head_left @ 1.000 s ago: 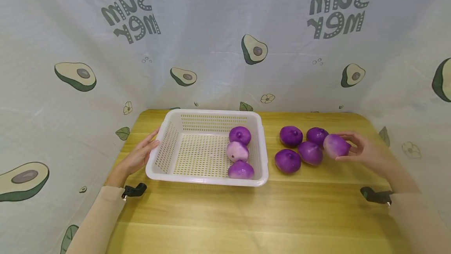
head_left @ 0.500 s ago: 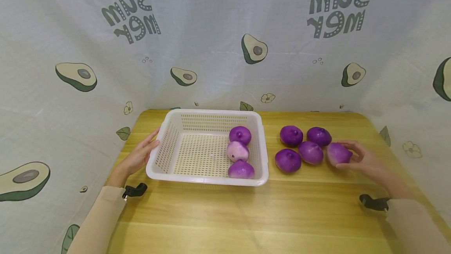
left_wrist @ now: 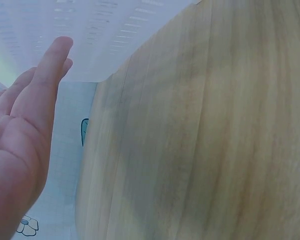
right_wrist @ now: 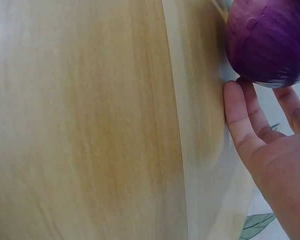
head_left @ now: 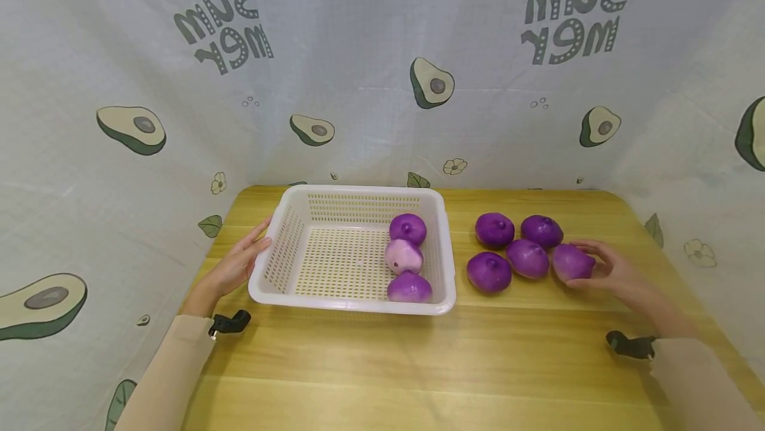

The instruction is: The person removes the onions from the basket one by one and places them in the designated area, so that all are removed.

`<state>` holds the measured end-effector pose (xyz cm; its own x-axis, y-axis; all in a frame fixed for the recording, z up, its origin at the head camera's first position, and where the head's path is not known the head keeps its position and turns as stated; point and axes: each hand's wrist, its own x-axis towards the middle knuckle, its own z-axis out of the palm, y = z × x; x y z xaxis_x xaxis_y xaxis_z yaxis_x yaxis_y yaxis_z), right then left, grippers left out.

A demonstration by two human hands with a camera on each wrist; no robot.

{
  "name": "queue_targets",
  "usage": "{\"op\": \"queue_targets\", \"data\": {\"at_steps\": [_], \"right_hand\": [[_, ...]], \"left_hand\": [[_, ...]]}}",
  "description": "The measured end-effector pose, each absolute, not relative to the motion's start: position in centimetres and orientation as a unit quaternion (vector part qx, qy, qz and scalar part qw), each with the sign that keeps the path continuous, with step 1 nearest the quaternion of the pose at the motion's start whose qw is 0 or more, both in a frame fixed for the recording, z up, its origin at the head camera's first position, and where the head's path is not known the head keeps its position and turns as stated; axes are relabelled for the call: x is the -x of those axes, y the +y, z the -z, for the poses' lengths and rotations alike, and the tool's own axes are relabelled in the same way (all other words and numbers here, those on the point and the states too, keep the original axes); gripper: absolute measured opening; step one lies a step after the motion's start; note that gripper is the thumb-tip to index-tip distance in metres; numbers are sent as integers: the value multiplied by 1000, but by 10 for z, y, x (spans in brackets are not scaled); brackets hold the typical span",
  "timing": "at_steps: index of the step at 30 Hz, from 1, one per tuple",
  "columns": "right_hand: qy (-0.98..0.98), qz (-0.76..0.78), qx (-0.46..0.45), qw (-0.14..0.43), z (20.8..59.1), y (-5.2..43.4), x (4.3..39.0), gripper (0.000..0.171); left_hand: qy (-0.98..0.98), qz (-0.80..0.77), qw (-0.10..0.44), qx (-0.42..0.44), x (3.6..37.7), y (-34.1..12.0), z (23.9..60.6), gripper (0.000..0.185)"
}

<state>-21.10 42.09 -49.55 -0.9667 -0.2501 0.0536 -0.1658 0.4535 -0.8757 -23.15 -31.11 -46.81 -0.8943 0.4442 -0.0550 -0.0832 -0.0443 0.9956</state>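
Observation:
My left hand (head_left: pixel 235 268) lies with straight fingers against the left side of a white plastic basket (head_left: pixel 351 307); the left wrist view shows the fingers (left_wrist: pixel 52 62) along its slotted wall. On the right, my right hand (head_left: pixel 612 271) holds a purple onion (head_left: pixel 570 263), thumb at its near side and fingers at its far side. In the right wrist view this onion (right_wrist: pixel 270 42) is at the upper right, above the fingers (right_wrist: pixel 236 102). Several more purple onions sit left of it, the closest being a purple onion (head_left: pixel 527 259) almost beside it.
Inside the basket, three onions form a column along the right side, the middle one a paler onion (head_left: pixel 403 256). Everything stands on a wooden table (head_left: pixel 358 364). A white curtain (head_left: pixel 358 39) with printed avocados hangs behind and at both sides.
My right hand has lowered the onion it holds to the table and shifted it slightly right, baring the dark onion behind. The left hand and basket have stayed in place.

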Motion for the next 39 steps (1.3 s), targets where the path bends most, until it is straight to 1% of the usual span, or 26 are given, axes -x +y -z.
{"op": "queue_targets", "data": {"at_steps": [13,17,21,26,30,34,39], "right_hand": [[858,496,124,53,493,416,210,75],[864,485,122,54,493,420,211,79],[882,452,122,42,488,423,213,84],[883,444,150,13,462,412,219,83],[845,497,197,-6,432,392,229,81],[794,555,247,10,408,372,239,77],[773,569,274,58,384,345,251,70]], "left_hand": [[664,-712,185,-134,231,-311,468,59],[666,-710,185,-135,231,-310,468,59],[665,-711,183,-135,231,-310,467,58],[660,-715,187,-135,229,-311,467,57],[663,-713,188,-131,229,-311,467,57],[662,-713,188,-133,229,-311,467,58],[663,-712,188,-135,230,-311,467,58]]}}
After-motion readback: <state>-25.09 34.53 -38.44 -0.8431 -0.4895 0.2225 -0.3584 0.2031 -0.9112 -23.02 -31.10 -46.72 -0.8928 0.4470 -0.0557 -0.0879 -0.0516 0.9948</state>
